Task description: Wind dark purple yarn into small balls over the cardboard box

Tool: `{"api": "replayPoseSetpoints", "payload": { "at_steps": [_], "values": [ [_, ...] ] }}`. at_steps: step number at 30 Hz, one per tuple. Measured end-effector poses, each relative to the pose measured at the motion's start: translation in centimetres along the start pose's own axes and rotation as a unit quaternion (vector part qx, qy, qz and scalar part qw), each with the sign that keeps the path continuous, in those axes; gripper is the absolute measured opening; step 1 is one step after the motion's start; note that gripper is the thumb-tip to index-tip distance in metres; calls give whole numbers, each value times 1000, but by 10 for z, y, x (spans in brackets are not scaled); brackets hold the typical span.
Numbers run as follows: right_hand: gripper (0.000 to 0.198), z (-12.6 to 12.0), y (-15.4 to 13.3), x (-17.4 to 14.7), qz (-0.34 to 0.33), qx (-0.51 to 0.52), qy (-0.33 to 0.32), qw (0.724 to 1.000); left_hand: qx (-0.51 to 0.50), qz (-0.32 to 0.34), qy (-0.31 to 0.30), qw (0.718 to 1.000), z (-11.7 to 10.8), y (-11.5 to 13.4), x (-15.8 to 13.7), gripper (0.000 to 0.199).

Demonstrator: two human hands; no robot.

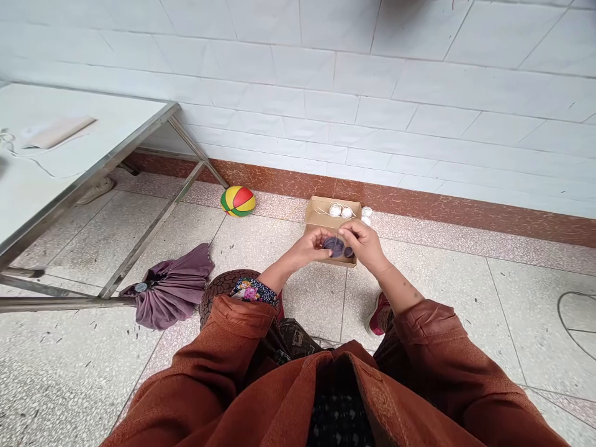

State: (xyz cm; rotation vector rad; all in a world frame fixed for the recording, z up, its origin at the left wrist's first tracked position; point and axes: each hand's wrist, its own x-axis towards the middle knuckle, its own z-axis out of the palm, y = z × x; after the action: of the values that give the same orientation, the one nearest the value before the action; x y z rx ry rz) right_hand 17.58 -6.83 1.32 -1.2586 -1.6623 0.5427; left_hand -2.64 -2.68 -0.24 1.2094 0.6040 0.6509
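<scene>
Any lettering on the pale disc (141,287), lower left, is too small to read. Mid-frame, over the cardboard box (318,216), the left hand (308,247) curls round a dusky-purple yarn ball (333,247); the right hand (364,243) pinches a thin strand (337,236).

Near mid-frame, the left hand (307,248) covers part of a purple yarn ball (333,246), and whatever the right hand (365,244) pinches is too small to tell. Both hands hide parts of the cardboard box (322,218). The table (125,115) at upper left, a wire loop (559,312) at right and a dark shape (412,11) at top are cut off.
</scene>
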Motion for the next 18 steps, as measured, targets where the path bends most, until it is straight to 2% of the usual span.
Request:
{"api": "replayPoseSetpoints", "payload": {
  "at_steps": [2, 3, 7, 11, 14, 16, 18],
  "values": [
    [27, 3, 15, 3, 24, -24, 14, 999, -39, 4, -42, 998, 1, 1, -2, 52],
    [28, 6, 21, 3, 37, -35, 9, 999, -61, 14, -41, 997, 1, 2, -3, 54],
    [23, 23, 31, -8, 57, -74, -75, 993, -124, 61, 43, 990, -2, 3, 0, 57],
    [18, 33, 15, -25, -20, -84, -179, 980, -90, 86, 150, 981, -8, 0, 6, 55],
    [22, 31, -5, -32, -88, -52, -262, 960, -36, 99, 203, 974, -12, -4, 9, 51],
    [24, 25, -17, -31, -110, -14, -273, 956, 2, 89, 213, 973, -13, -7, 9, 51],
    [26, 18, -24, -26, -100, 28, -228, 968, 38, 66, 198, 977, -13, -10, 9, 55]
  ]
}}
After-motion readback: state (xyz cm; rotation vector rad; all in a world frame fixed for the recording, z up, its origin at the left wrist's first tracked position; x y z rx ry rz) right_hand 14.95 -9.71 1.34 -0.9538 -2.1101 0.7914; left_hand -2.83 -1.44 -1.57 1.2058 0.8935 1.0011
